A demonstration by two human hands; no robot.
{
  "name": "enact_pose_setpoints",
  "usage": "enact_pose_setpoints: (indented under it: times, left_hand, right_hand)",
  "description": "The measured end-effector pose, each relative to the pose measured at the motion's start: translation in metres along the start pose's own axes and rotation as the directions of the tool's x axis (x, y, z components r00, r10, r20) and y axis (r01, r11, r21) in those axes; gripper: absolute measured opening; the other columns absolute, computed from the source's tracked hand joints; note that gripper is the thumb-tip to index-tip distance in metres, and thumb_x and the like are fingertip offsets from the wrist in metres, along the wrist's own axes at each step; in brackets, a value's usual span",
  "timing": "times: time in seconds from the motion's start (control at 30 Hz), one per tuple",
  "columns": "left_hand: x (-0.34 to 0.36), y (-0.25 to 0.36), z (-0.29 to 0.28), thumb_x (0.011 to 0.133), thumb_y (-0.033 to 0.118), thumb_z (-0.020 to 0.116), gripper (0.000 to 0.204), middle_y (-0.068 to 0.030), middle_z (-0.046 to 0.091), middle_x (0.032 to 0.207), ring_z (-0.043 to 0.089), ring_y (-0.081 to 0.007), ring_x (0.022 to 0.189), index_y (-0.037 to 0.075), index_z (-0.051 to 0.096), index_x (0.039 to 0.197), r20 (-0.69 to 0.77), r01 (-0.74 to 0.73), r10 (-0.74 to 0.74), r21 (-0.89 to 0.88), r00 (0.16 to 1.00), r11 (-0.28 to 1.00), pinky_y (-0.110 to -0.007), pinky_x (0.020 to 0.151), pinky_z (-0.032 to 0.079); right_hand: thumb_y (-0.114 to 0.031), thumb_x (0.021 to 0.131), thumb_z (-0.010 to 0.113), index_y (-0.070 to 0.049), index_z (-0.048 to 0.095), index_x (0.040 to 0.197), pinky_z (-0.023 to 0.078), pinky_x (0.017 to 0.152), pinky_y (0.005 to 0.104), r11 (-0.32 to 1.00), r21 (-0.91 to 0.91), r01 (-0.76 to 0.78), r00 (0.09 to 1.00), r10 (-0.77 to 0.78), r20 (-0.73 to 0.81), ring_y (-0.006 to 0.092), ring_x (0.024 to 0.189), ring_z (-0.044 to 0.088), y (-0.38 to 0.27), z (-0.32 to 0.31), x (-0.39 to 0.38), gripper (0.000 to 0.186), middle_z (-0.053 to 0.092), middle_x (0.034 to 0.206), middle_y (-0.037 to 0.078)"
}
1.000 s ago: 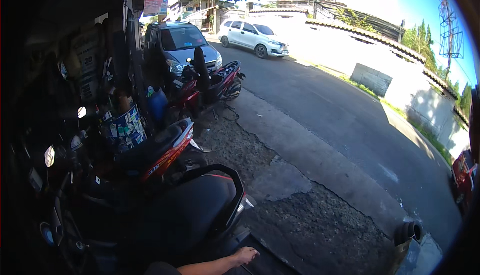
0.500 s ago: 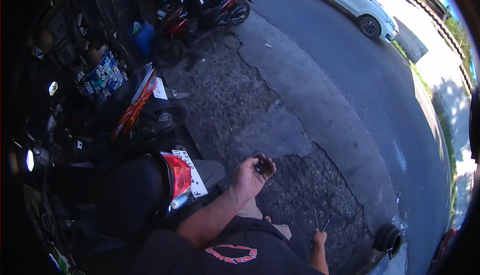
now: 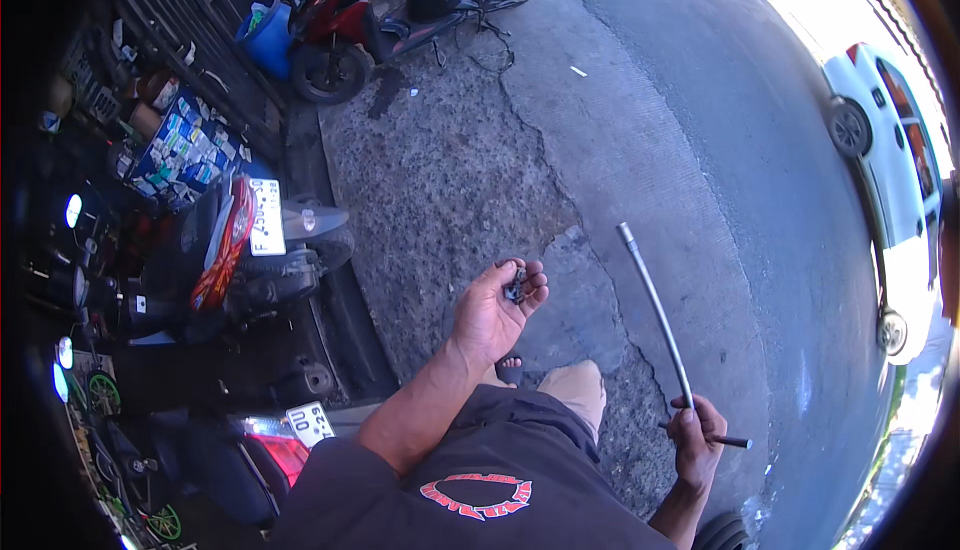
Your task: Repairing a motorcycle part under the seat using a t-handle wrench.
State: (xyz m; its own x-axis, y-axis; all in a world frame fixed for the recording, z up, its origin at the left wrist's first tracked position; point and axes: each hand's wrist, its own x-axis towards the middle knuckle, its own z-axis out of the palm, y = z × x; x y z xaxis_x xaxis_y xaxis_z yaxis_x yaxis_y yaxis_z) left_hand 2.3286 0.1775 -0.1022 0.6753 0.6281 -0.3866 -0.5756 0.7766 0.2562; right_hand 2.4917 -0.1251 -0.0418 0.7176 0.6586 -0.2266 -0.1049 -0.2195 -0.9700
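My left hand (image 3: 495, 312) is raised palm up in front of me, fingers curled around a few small dark metal parts (image 3: 516, 285). My right hand (image 3: 696, 440) is low at the right, gripping a long thin grey metal rod (image 3: 655, 305) that points up and away over the pavement. A short dark tool tip (image 3: 733, 441) sticks out sideways from the same fist. One bare foot in a sandal (image 3: 508, 365) shows below my left hand on the rough concrete.
Parked motorbikes line the left: a black one with a red tail light and plate (image 3: 240, 245), a red scooter (image 3: 340, 30) farther off by a blue bucket (image 3: 268, 38). A white car (image 3: 895, 180) stands on the road at the right. Cracked pavement lies between.
The view has tilted down from the street to my hands. My left hand rose with the small parts, and the rod in my right hand came fully into view.
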Motion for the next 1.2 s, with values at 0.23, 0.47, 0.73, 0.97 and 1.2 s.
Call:
enact_pose_setpoints:
  times: [0.23,0.47,0.73,0.97,1.2]
  left_hand:
    - [0.198,0.043,0.054,0.099,0.016,0.058,0.014,-0.0098,0.066,0.102,0.065,-0.0168,0.085,0.004,0.065,0.102,-0.004,-0.128,0.129,0.096,0.992,0.987,-0.032,0.075,0.057]
    - [0.361,0.102,0.098,0.099,0.013,0.057,0.014,-0.0137,0.067,0.096,0.065,-0.018,0.074,0.003,0.065,0.098,-0.152,-0.258,0.251,-0.032,0.956,0.966,-0.03,0.066,0.056]
    - [0.514,0.221,0.13,0.098,0.012,0.057,0.012,-0.0116,0.067,0.092,0.064,-0.0165,0.074,0.002,0.063,0.094,-0.372,-0.478,0.409,-0.115,0.833,0.871,-0.03,0.063,0.055]
    - [0.702,0.39,0.113,0.098,0.014,0.06,0.012,-0.0095,0.065,0.088,0.061,-0.0154,0.074,0.004,0.063,0.093,-0.455,-0.534,0.422,-0.148,0.784,0.833,-0.025,0.063,0.052]
    - [0.897,0.55,0.186,0.094,0.018,0.067,0.012,-0.0091,0.067,0.087,0.064,-0.0133,0.071,0.006,0.063,0.092,-0.363,-0.427,0.333,-0.217,0.87,0.878,-0.026,0.062,0.055]
  right_hand:
    - [-0.025,0.09,0.064,0.003,0.069,0.096,0.039,0.051,0.0253,0.958,-0.287,-0.003,0.947,0.095,0.306,0.0084,0.053,0.049,-0.064,0.021,0.226,0.029,0.054,0.059,0.001]
    - [-0.014,0.089,0.064,-0.002,0.07,0.1,0.045,0.054,0.0302,0.811,-0.527,0.253,0.778,0.153,0.609,0.0164,0.055,0.059,-0.162,0.072,0.488,0.018,0.063,0.065,0.009]
    - [-0.012,0.086,0.069,-0.002,0.07,0.099,0.049,0.053,0.0354,0.663,-0.38,0.645,0.472,0.045,0.88,0.0263,0.056,0.063,-0.236,0.214,0.744,0.017,0.064,0.066,0.013]
    - [-0.02,0.09,0.066,-0.003,0.068,0.104,0.049,0.055,0.0396,0.682,-0.48,0.551,0.525,0.164,0.835,0.0327,0.058,0.063,-0.278,0.396,0.927,0.022,0.061,0.064,0.015]
    - [-0.019,0.09,0.064,-0.002,0.07,0.103,0.042,0.052,0.0336,0.711,-0.606,0.356,0.711,0.214,0.67,0.0186,0.054,0.056,-0.356,0.508,1.066,0.022,0.059,0.062,0.011]
